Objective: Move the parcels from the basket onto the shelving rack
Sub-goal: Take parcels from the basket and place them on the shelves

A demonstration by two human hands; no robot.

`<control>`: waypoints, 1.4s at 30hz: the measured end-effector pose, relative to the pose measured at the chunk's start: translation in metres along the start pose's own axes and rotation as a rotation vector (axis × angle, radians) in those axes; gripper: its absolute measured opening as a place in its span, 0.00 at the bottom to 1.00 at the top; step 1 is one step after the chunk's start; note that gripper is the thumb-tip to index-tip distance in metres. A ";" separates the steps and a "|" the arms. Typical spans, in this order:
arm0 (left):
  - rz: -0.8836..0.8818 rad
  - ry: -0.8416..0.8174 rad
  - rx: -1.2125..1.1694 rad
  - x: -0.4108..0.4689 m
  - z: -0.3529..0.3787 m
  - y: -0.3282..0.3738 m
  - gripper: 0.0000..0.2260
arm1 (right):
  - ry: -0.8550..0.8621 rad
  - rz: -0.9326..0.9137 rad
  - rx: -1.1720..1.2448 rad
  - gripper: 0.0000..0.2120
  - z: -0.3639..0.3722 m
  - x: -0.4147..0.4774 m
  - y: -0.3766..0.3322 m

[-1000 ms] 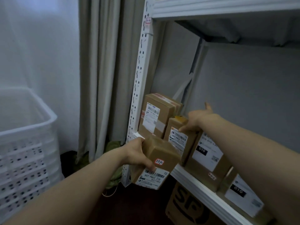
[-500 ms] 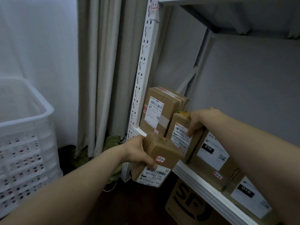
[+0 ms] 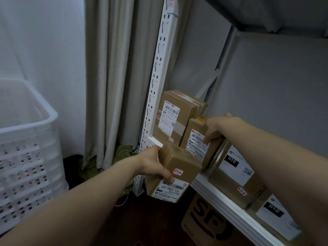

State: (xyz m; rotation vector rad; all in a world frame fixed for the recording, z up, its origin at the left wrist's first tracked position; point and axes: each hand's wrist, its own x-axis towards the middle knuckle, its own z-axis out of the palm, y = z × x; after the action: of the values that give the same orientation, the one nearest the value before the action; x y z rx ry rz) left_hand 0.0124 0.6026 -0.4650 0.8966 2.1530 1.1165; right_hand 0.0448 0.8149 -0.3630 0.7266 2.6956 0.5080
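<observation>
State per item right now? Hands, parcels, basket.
left hand: grips the held parcel, in the air in front of the shelf edge.
right hand: grips the middle parcel, which stands on the shelf.
tall parcel: upright at the shelf's left end, untouched.
010 parcel: standing on the shelf, right of the middle parcel.
basket: at far left; contents not visible.

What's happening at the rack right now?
A person is shelving parcels. The left grip holds a small brown parcel marked 3-3-10 just in front of the shelf edge, not yet set down. The right grip holds the top of an upright parcel on the shelf, between the tall parcel by the post and the 010 parcel. The white basket stands to the left.
</observation>
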 end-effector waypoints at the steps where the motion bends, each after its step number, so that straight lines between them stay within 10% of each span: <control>1: -0.001 -0.004 -0.001 0.000 0.001 0.000 0.31 | 0.004 -0.005 0.001 0.24 0.001 0.002 -0.001; 19: -0.061 -0.045 -0.002 0.012 0.020 0.025 0.37 | -0.168 0.090 0.427 0.52 -0.008 -0.057 0.079; 25: -0.038 -0.012 -0.030 0.013 0.036 0.028 0.36 | -0.137 0.011 0.445 0.18 0.015 -0.067 0.081; 42: -0.046 0.012 0.063 -0.005 0.045 0.033 0.37 | -0.056 -0.008 0.499 0.16 0.014 -0.070 0.065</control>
State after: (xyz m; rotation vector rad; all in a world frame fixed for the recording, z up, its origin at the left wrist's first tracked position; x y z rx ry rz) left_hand 0.0584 0.6347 -0.4592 0.8661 2.2181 1.0389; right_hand 0.1358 0.8344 -0.3354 0.8331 2.7914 -0.2004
